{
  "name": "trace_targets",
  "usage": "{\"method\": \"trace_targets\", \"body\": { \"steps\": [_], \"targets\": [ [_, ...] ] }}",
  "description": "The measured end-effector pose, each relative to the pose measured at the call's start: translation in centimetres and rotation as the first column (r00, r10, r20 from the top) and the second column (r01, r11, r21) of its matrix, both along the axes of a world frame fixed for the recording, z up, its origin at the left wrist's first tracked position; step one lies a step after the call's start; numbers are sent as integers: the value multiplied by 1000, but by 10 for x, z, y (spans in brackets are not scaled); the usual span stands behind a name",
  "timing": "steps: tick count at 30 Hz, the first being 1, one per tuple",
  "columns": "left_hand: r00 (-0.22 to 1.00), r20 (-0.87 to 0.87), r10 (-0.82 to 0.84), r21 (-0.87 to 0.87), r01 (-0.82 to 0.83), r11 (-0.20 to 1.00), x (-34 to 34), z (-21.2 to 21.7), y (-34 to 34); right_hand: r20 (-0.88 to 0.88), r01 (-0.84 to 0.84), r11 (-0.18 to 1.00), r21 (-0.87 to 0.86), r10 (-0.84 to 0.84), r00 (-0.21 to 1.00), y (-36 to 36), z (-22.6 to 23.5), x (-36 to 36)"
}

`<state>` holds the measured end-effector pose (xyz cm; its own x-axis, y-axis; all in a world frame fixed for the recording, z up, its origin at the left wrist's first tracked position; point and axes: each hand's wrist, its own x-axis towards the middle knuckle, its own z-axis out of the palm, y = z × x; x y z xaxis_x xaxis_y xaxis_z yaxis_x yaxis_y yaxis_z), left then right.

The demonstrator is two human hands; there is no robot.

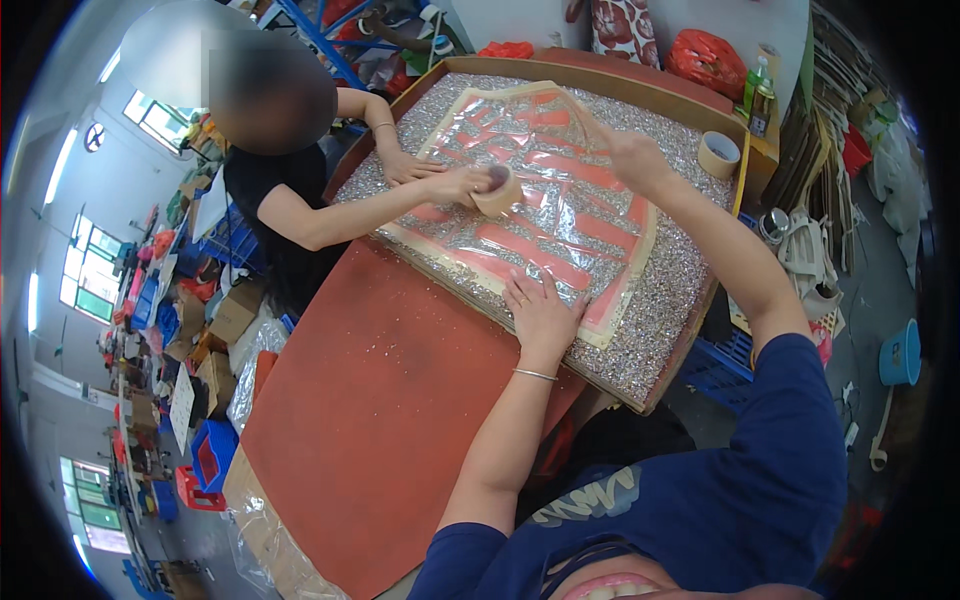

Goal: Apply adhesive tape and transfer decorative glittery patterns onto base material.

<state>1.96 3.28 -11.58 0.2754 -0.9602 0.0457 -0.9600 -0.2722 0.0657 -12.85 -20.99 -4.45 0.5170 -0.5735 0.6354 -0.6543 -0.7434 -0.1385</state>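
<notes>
Left hand (pixel 541 315) lies flat, fingers spread open, on the near edge of the clear-film-covered panel (pixel 545 205) in the glitter tray (pixel 660 290), its long axis running toward the far corner where the right hand (pixel 632 160) presses, grip unclear; red worktop (pixel 380 400) bare alongside.

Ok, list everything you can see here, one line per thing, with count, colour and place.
shallow wooden tray of silvery glitter bits: one, brown rim, on the table's far end
clear plastic sheet with red-orange shapes: one, lying on the glitter
tan tape roll: one, under a co-worker's hand on the sheet
second tan tape roll: one, tray's right corner
red-brown table top: one, near side
blue bucket: one, floor, right
left hand: flat on the sheet's near edge
right hand: on the sheet's far side
</notes>
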Motion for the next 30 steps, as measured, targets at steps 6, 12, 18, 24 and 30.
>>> {"method": "trace_targets", "body": {
  "steps": [6,12,18,24,30],
  "targets": [
    [997,-61,51,19,-50,999,-1,3,0,129,23,999,48,-29,991,16,29,2],
    [987,-136,83,-43,-90,995,-1,1,0,264,41,999,-12,-36,964,23,13,17],
    [987,-146,72,24,-70,997,2,12,4,214,63,998,24,-67,975,-7,-41,13],
    [980,-196,23,-20,-27,999,-7,10,1,254,110,899,423,-234,938,-69,-77,-52],
    [977,-187,104,40,-99,994,3,17,12,51,297,881,368,-338,940,-67,-84,-35]
  ]
}}
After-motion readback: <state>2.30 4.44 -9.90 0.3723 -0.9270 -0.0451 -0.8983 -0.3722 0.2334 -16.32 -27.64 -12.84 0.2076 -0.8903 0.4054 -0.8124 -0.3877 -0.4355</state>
